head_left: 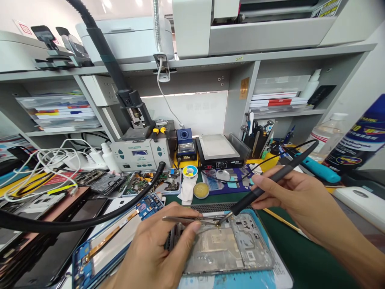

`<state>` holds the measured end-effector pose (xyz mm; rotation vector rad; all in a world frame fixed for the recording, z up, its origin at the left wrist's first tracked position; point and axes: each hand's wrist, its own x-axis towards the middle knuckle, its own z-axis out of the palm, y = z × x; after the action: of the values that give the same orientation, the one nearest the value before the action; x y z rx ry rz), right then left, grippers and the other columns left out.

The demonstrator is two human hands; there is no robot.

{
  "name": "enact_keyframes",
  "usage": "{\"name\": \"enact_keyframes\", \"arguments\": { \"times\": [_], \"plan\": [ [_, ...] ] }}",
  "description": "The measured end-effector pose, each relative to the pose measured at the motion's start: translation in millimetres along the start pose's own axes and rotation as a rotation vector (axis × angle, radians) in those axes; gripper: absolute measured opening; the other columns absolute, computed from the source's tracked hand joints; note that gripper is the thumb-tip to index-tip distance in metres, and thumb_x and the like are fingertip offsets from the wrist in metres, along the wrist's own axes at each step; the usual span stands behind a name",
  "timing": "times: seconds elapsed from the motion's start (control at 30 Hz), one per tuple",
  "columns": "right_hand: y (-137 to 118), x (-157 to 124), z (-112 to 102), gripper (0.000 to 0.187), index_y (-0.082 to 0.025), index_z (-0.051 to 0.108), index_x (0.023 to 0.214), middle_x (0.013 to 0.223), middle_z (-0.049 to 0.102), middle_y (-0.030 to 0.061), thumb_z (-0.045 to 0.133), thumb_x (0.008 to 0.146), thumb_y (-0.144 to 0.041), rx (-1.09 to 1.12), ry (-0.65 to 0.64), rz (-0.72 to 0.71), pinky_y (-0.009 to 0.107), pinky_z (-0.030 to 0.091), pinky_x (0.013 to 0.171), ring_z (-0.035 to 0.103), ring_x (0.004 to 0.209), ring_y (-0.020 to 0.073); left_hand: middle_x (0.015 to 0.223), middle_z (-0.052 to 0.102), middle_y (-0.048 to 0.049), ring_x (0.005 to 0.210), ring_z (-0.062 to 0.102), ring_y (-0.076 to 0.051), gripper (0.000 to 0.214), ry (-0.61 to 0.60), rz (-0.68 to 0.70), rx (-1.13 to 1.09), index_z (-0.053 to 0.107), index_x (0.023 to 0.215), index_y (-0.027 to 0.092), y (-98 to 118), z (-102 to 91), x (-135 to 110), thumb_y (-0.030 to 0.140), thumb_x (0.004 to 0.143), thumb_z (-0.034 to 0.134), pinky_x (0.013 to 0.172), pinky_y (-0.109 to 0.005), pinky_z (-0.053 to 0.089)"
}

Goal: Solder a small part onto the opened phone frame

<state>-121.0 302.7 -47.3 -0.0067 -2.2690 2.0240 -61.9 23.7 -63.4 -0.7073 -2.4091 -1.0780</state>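
An opened phone frame (228, 247) with bare metal and circuit parts lies on a blue mat in front of me. My left hand (156, 249) is closed on metal tweezers (186, 220), whose tips point right to a spot at the top of the frame. My right hand (300, 196) grips a black soldering iron (270, 182) like a pen. Its tip touches the same spot, next to the tweezer tips. The iron's cord runs back toward the right.
A soldering station (140, 154), a small blue unit (185, 145), a hot plate (219, 151), solder wire spool (190, 171) and flux tin (201, 190) stand behind. Dismantled phones and boards (99, 182) crowd the left. A black hose (60, 222) crosses left. Spray can (357, 136) and bottle stand right.
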Motion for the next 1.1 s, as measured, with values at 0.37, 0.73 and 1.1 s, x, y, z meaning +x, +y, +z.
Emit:
{"name": "enact_keyframes", "arguments": {
  "times": [0.37,0.73,1.1],
  "plan": [
    [-1.2,0.5,-2.8,0.038,-0.02,0.073,0.08,0.076,0.08,0.0022,0.089,0.072,-0.054,-0.057,0.026,0.007,0.031,0.072,0.064,0.08,0.071,0.0247,0.101,0.077,0.0042,0.093,0.075,-0.01,0.018,0.022,0.017,0.027,0.069,0.111,0.027,-0.5,1.1,-0.4,0.019,0.097,0.062,0.086,-0.016,0.058],
    [-6.5,-1.6,-2.9,0.043,-0.019,0.073,0.08,0.074,0.081,0.0043,0.09,0.068,-0.056,-0.061,0.072,0.031,0.03,0.072,0.062,0.081,0.068,0.0267,0.101,0.078,0.0047,0.092,0.075,-0.011,0.017,0.023,0.007,0.035,0.07,0.109,0.028,-1.2,-0.5,-0.7,0.02,0.097,0.063,0.086,-0.017,0.058],
    [-0.2,-1.7,-6.6,0.038,-0.02,0.073,0.08,0.079,0.08,0.0024,0.088,0.073,-0.054,-0.064,0.01,0.002,0.033,0.073,0.065,0.08,0.074,0.0262,0.098,0.078,0.0069,0.089,0.076,-0.011,0.019,0.046,0.009,0.018,0.07,0.109,0.031,-1.6,-0.2,0.2,0.019,0.094,0.065,0.08,-0.017,0.059]
  ]
}}
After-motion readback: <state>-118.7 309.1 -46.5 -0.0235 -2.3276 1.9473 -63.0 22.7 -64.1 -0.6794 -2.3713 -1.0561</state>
